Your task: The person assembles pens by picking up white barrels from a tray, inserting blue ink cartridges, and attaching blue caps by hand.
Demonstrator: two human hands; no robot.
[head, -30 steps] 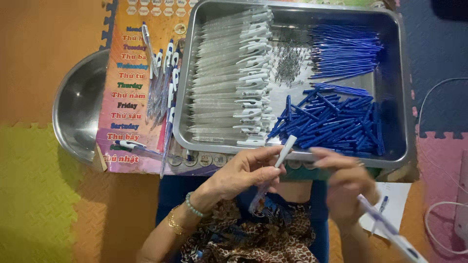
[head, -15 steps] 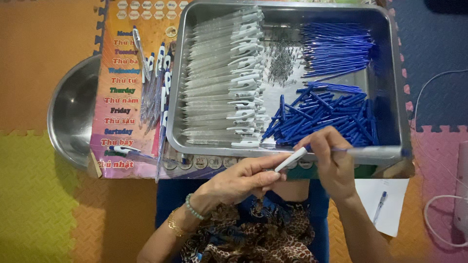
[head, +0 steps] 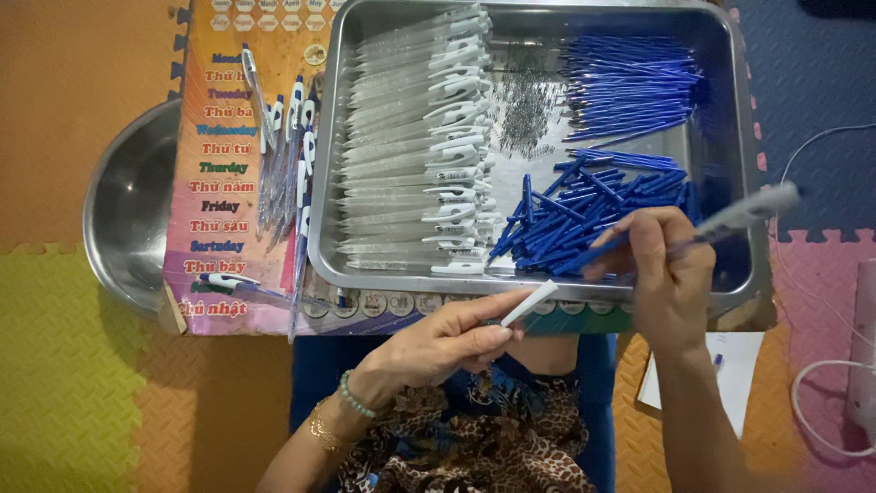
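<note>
My left hand (head: 447,342) grips a white pen barrel (head: 529,304) just below the front rim of a metal tray (head: 547,290). Over the tray's right front corner, my right hand (head: 666,274) holds a pale pen (head: 748,210) that points up and right. Its fingertips touch a pile of short blue pen parts (head: 575,215). In the tray also lie a stack of clear barrels with white clips (head: 420,146), a patch of small metal springs (head: 525,110) and a bundle of thin blue refills (head: 630,87).
Several finished pens (head: 283,155) lie on a colourful printed chart (head: 219,183) left of the tray. A steel bowl (head: 128,210) sits partly under the chart. A white paper (head: 730,365) and a white cable (head: 821,383) lie on the foam mats at right.
My right hand rose from the lower right with the pen and moved over the tray to the blue parts. The left hand stayed put with its white barrel.
</note>
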